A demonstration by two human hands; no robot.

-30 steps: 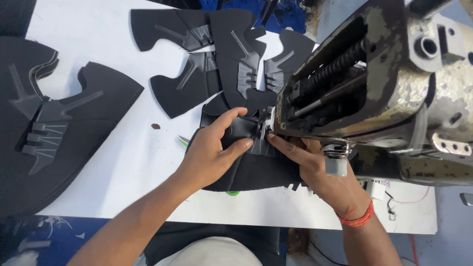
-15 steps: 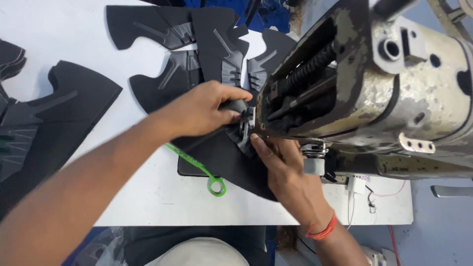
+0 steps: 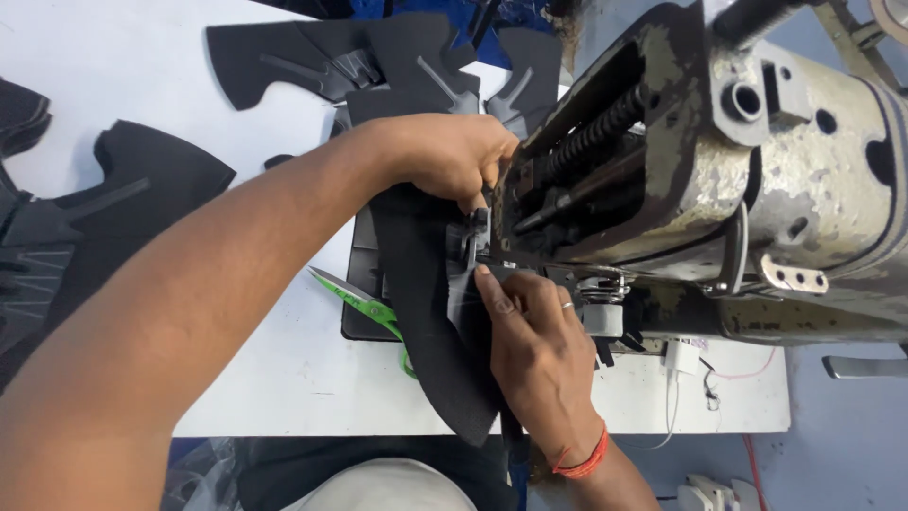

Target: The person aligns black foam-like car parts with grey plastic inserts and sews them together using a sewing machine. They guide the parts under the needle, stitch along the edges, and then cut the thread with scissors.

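A black fabric piece [image 3: 426,312] lies under the head of a worn grey sewing machine [image 3: 719,170], hanging over the white table's front edge. My left hand [image 3: 454,156] reaches across to the far side of the needle area, fingers curled on the fabric next to the machine's head. My right hand [image 3: 530,336] lies flat on the near part of the fabric, fingertips pressing it down beside the presser foot [image 3: 473,237]. An orange band circles my right wrist.
Green-handled scissors [image 3: 364,303] lie on the white table [image 3: 284,378] just left of the fabric. Several cut black shoe-upper pieces [image 3: 378,66] are spread at the back and a stack [image 3: 85,227] at the left. A white cable [image 3: 681,369] hangs near the machine's base.
My left arm has reached further right, its hand now against the machine head. The fabric has turned, so it now hangs lengthwise toward me. The view has shifted closer.
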